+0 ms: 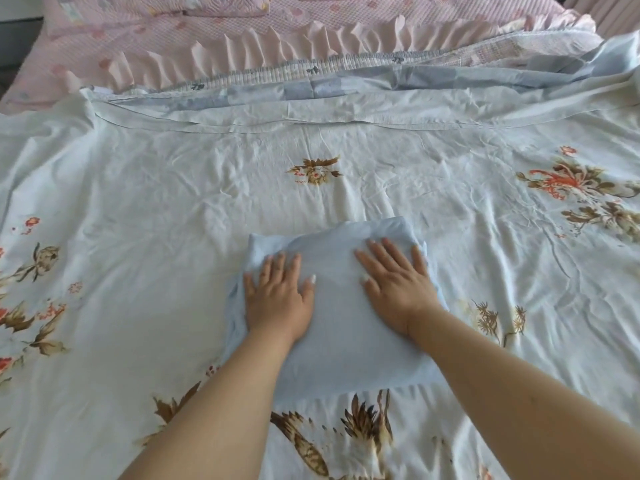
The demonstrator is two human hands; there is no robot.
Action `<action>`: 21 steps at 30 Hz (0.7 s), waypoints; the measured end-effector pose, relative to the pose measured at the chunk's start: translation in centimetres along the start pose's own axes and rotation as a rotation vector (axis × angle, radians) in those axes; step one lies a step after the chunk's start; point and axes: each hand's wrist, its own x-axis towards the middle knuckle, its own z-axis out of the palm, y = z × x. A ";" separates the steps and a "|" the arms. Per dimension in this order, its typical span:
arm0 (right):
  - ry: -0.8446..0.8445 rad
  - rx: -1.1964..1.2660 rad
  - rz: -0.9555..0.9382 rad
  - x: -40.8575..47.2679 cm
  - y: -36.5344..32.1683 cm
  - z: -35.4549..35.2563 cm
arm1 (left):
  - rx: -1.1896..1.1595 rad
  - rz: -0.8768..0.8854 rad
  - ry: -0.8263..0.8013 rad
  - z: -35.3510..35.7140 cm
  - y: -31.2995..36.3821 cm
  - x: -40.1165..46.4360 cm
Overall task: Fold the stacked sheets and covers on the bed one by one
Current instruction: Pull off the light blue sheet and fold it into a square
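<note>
A light blue sheet (341, 344), folded into a compact rectangle, lies in the middle of the bed. My left hand (277, 299) presses flat on its left part with fingers straight. On the right part my right hand (398, 289) lies flat as well, fingers spread. Under the folded piece a pale floral sheet (173, 209) is spread wide across the bed, with brown and orange flower prints.
At the back lie a blue-grey patterned cover (311, 90) and a pink cover with a pleated ruffle (242, 46). A pink pillow (156, 5) sits at the far left. The floral sheet stretches out on both sides.
</note>
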 end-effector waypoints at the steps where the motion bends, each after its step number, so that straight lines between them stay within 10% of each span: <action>1: -0.007 0.032 0.075 0.9 0.7 -0.1 | -0.045 -0.064 0.007 0.1 -0.3 0.5; 6: 0.248 0.885 0.638 5.0 4.4 -2.5 | -0.555 -0.498 0.308 -2.2 -2.5 3.1; 9: 0.275 1.512 0.737 5.5 6.5 -3.9 | -0.978 -0.539 0.183 -3.9 -4.7 5.2; 15: -0.232 1.380 0.346 5.4 7.1 -4.3 | -1.473 -0.188 -0.173 -4.7 -6.6 4.3; 21: -0.060 1.446 0.073 6.7 6.5 -8.0 | -1.294 -0.020 -0.451 -7.3 -7.6 4.7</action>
